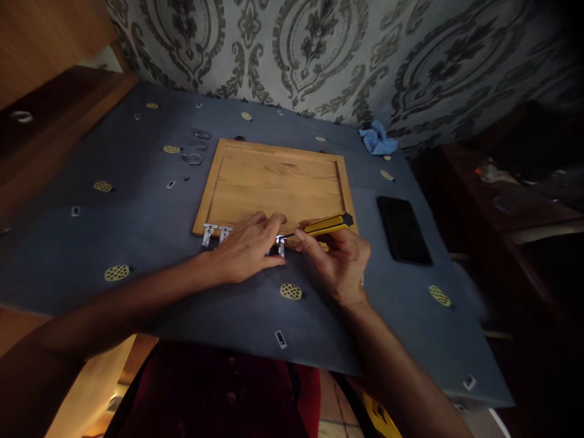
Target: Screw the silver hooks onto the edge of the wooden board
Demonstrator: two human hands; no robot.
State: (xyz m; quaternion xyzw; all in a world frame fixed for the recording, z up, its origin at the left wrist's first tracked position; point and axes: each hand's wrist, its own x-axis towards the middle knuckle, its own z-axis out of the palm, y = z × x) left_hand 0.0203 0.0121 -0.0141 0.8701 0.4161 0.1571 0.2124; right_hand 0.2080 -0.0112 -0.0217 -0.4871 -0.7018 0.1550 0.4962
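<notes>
A shallow wooden tray-like board (278,182) lies on a dark blue cloth-covered table (137,219). Small metal hinges (210,233) sit along the board's near edge. My left hand (249,246) is closed with its fingers pressing on a hinge at that edge. My right hand (340,261) grips a yellow and black screwdriver (326,225), its tip pointing left at the hinge under my left fingers.
A black phone (404,229) lies right of the board. A crumpled blue cloth (378,139) rests at the back by the patterned wall. Metal rings or hooks (196,149) and small bits lie left of the board. Wooden furniture stands at both sides.
</notes>
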